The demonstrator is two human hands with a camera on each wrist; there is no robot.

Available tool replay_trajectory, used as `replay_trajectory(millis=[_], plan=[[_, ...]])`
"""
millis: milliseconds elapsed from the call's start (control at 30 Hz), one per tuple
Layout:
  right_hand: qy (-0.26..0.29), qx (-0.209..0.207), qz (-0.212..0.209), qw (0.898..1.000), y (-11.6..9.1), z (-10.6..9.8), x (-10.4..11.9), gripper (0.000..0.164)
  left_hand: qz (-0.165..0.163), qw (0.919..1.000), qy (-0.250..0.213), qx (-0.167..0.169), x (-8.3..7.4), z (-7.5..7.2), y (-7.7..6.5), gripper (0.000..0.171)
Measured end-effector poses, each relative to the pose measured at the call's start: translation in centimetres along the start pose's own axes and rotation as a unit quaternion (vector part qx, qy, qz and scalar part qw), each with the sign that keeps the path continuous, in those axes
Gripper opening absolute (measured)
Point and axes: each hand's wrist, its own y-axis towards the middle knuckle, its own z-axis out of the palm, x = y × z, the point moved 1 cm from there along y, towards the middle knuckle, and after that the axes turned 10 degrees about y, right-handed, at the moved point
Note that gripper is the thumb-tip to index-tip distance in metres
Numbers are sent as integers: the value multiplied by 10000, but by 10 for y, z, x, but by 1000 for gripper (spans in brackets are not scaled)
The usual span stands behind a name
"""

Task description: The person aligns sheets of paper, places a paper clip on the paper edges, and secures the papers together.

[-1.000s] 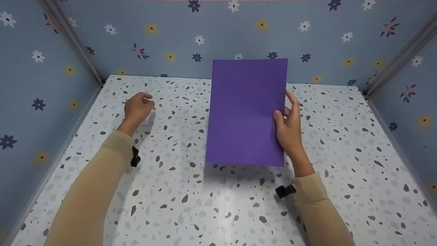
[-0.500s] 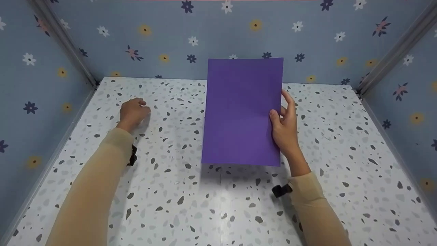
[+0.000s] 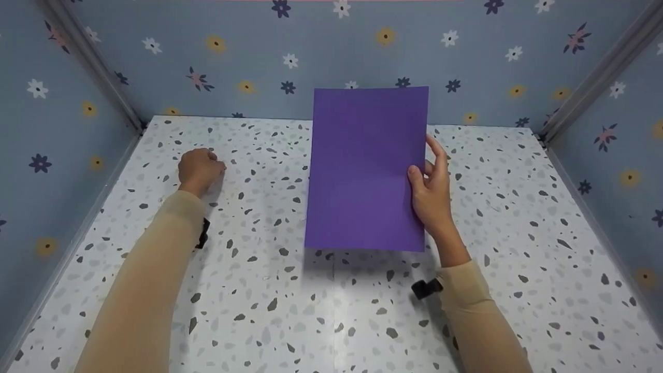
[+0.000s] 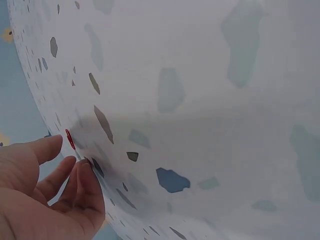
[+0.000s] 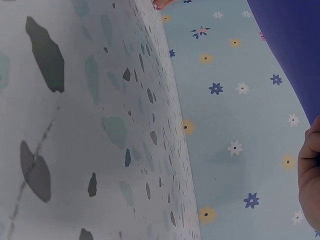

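Observation:
A purple sheet of paper (image 3: 365, 171) is held up over the white speckled table. My right hand (image 3: 433, 194) grips its right edge, thumb on the front and fingers behind; the right wrist view catches only part of that hand (image 5: 310, 175) and a slanting purple edge. At the left, my left hand (image 3: 198, 168) is low by the tabletop. In the left wrist view, its thumb and loosely bent fingertips stand apart near a small red wire loop, like a paper clip (image 4: 70, 139), at the table surface. No firm pinch on the clip shows. The sheet's back is hidden.
Blue flowered panels (image 3: 238, 52) close off the back and both sides of the table (image 3: 259, 290). Grey posts (image 3: 88, 62) stand at the rear corners. A small black camera (image 3: 426, 289) juts inward from the right cuff, another (image 3: 203, 234) from the left.
My left hand has come down slightly, its fingers curling in toward the table by the clip. The right hand keeps holding the purple sheet in place. The head view has shifted a little.

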Motion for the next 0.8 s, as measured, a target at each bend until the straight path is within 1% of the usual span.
replay_trajectory(millis=[167,367,500,600,800], plan=[[-74,-4,-11,10000,-1,-1,1,63,197,9995,212,-106,-3,0,-1,40],[-34,18,-36,10000,0,-1,1,63,243,9982,498,-208,-4,2,2,36],[33,34,-22,10000,0,0,0,63,357,9966,675,-323,-3,4,4,32],[32,34,16,10000,0,0,-1,63,411,9960,701,-362,-3,4,4,30],[-42,-9,25,10000,-1,0,0,63,429,9957,746,-338,-3,6,4,28]])
